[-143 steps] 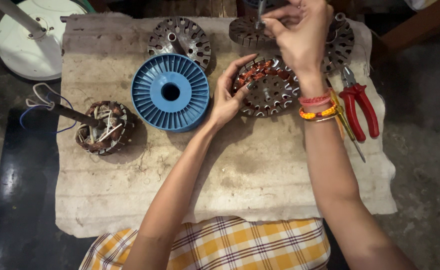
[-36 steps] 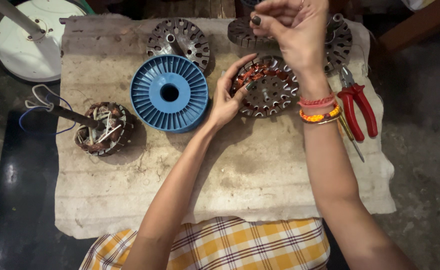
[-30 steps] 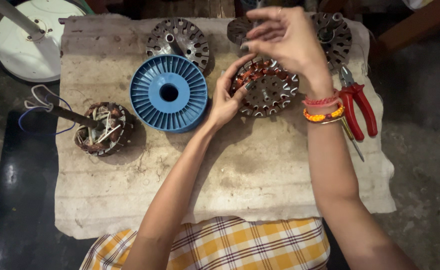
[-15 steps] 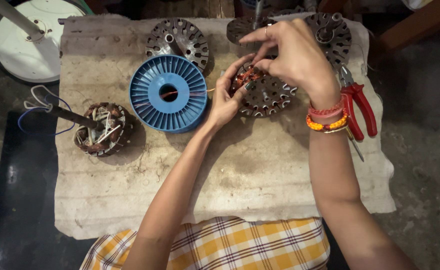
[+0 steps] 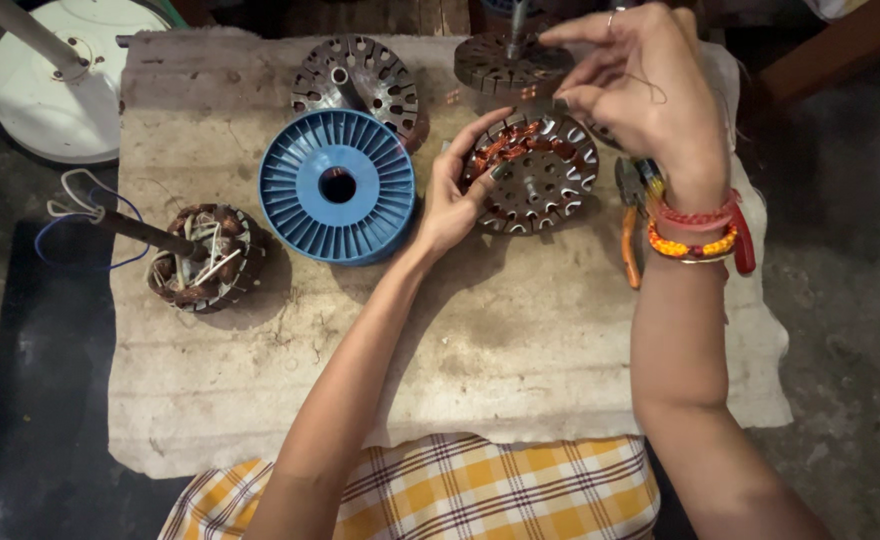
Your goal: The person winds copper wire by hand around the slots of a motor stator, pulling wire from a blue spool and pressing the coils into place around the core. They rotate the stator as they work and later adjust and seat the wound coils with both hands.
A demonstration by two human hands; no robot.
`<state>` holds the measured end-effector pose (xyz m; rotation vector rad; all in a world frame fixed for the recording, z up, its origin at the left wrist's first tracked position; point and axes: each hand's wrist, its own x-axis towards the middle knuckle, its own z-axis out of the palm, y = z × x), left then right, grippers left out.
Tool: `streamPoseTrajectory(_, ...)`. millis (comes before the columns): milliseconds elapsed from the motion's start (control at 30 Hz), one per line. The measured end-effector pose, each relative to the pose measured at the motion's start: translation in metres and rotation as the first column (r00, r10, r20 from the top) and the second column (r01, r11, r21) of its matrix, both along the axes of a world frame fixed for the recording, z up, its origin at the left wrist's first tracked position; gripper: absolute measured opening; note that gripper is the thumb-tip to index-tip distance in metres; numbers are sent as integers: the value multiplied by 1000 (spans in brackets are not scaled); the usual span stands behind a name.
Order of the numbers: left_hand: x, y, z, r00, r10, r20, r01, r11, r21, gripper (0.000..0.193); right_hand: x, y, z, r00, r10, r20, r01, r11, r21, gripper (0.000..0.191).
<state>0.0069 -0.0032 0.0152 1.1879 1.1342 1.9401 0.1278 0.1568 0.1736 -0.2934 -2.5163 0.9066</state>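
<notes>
Since the earlier views, the right hand has been lowered from high above the far edge of the surface toward the stator core, then drawn slightly up and to the right again; the left hand has stayed against the core's near-left rim. A fine copper wire is pinched between the right thumb and forefinger, the remaining fingers being spread and relaxed. The left fingers are curled around the core's edge, with the thumb pressed onto the reddish copper winding that fills the upper-left slots.

The step in hand is judged to be the winding of a coil into the core's slots: one turn appears to have just been laid and the slack is being pulled through. The next move is judged to call for steady tension on the wire, a pass back down through the adjoining slot, and continued thumb pressure so that the laid turns are not lifted.

The core lies flat on the cloth-covered surface, just right of the blue spool and just left of the red-handled pliers. Being a disc, it has no long axis in the plane; its bore axis points straight up toward the camera. The wire runs up and to the right from the wound slots.

A fully wound stator lies well apart at the left, and two bare cores rest at the far edge.
</notes>
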Motion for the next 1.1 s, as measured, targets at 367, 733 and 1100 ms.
streamPoseTrajectory(367, -1, 3, -5, 999, 24, -26, -24, 999, 25, 72, -18, 6, -17, 986, -52, -161, 8, 965, -263, 35)
streamPoseTrajectory(733, 0, -1, -1, 1000, 6, 9, -6, 1000, -5, 70, -39, 24, -58, 925, -45, -376, -3, 992, -126, 23)
streamPoseTrajectory(1100, -1, 0, 0, 1000, 2, 3, -3, 1000, 18, 71, -56, 13, -68, 936, -50, -349, 15, 995, -102, 36)
